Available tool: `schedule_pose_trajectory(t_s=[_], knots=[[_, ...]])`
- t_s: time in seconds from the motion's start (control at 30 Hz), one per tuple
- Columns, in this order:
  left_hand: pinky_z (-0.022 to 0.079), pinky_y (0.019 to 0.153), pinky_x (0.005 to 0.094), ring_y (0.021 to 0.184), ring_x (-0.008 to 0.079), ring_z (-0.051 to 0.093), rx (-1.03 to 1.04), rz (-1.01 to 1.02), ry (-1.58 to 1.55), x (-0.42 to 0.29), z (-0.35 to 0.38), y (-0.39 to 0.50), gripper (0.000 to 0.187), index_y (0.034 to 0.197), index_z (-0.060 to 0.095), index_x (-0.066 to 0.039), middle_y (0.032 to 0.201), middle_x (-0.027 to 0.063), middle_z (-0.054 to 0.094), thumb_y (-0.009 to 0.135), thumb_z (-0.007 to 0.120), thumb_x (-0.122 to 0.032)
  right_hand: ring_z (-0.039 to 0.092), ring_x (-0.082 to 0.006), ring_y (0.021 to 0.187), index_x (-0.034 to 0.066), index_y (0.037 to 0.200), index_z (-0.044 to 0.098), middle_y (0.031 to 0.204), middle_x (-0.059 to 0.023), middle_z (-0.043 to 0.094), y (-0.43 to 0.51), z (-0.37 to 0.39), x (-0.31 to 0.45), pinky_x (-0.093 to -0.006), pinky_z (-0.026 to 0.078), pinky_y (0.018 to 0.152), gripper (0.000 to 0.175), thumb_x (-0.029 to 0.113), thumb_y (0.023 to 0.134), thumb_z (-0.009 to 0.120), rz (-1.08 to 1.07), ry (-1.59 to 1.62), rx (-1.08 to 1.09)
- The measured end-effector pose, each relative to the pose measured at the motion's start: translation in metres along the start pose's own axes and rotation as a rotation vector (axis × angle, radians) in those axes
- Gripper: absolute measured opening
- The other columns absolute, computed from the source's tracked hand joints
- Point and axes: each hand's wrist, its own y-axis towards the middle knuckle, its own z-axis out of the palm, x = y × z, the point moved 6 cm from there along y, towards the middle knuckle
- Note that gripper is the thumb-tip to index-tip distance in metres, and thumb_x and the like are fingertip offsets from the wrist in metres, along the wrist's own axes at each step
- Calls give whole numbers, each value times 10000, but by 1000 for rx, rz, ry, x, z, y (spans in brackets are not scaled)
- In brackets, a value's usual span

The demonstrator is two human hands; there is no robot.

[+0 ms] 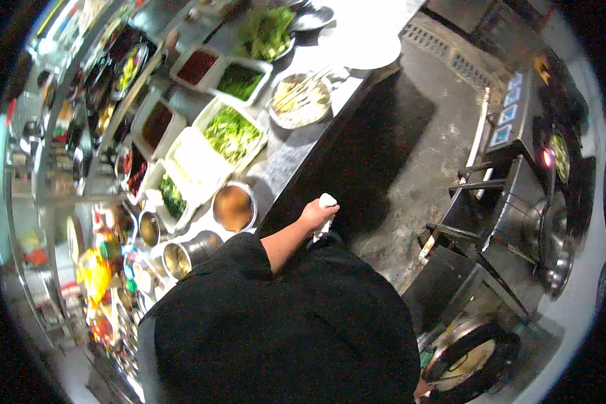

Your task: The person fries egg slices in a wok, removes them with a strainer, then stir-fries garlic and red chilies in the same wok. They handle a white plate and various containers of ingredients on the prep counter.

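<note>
My left hand (317,216) is closed around a crumpled white cloth or paper (327,201), held out before my dark-clothed body. Part of it hangs below the fist. Only a sliver of my right hand (423,390) shows at the lower right, beside a wide round pan (467,361) on the stove. My body hides most of that hand, so its grip is unclear. A metal bowl of brownish contents (234,207) stands on the counter, left of my left hand.
Along the left counter (288,164) stand tubs of chopped greens (231,132), a bowl with chopsticks (301,101) and a steel pot (178,260). On the right, a stove (515,202) has projecting bars (454,231) at its front. Grey floor (419,146) lies between.
</note>
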Motion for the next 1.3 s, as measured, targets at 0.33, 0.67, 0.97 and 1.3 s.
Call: schedule_pose_trajectory(t_s=[0.33, 0.67, 0.97, 1.3], knots=[[519, 572, 352, 686, 183, 620, -593, -117, -1097, 161, -100, -131, 289, 1077, 582, -78, 814, 38, 624, 943, 626, -330, 587, -207, 680, 97, 1295, 475, 948, -84, 585, 29, 51, 46, -361, 492, 521, 476, 216, 880, 675, 60, 150, 341], [526, 773, 405, 932, 238, 614, -774, 137, -1276, 205, -187, -81, 302, 1169, 540, -53, 1054, 71, 609, 881, 610, -112, 568, -179, 631, 129, 1248, 504, 823, -45, 596, 29, -3, -62, -350, 475, 492, 434, 227, 868, 690, 312, 381, 336], [539, 685, 449, 834, 270, 642, -521, -128, -616, 150, -187, -136, 353, 1182, 599, -87, 1014, 83, 657, 864, 627, -237, 522, -151, 514, 101, 1430, 301, 703, -69, 566, -63, -91, -95, -307, 416, 429, 677, 62, 833, 618, 239, 287, -20], [501, 668, 386, 801, 249, 618, 562, 243, 33, -107, 166, -94, 358, 1136, 571, -39, 969, 82, 624, 798, 648, -130, 529, -151, 471, 54, 1465, 281, 667, -65, 558, -121, -98, -74, -303, 448, 435, 705, -2, 827, 574, 196, 684, -63]])
